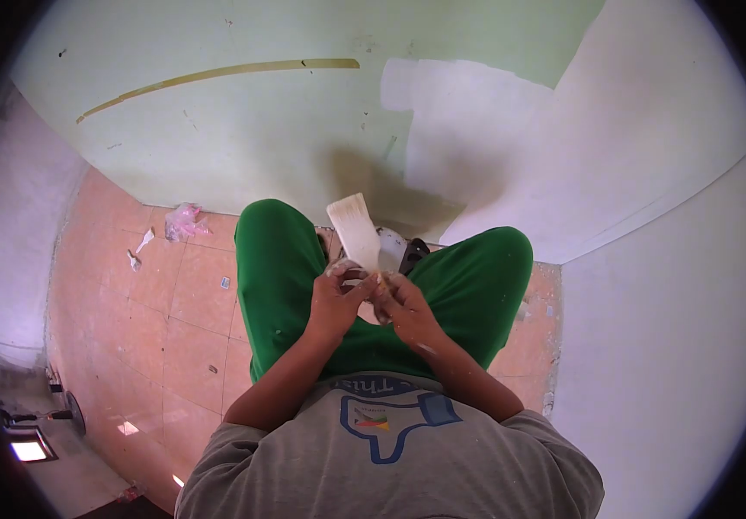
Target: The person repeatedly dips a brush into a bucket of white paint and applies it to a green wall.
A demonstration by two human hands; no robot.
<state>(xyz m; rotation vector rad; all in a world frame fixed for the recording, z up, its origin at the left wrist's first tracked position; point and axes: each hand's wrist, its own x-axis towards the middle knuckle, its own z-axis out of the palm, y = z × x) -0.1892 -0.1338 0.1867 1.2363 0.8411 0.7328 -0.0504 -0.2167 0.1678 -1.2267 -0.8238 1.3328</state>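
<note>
A paintbrush (355, 227), its bristles coated white, points up and away from me between my knees. My right hand (402, 309) is closed around its lower end, which the fingers mostly hide. My left hand (338, 299) is closed too, its fingertips gripping the brush near the base of the bristles. White smears show on the fingers. Just beyond the brush, a white container (392, 246) is partly hidden by it and by my hands.
A pale green wall (243, 138) stands ahead, with a white-painted patch (477, 121) and a strip of tape (217, 78). On the tiled floor (148, 337) lie a pink plastic bag (187, 222) and small white scraps (147, 240). A white wall (667, 346) rises at right.
</note>
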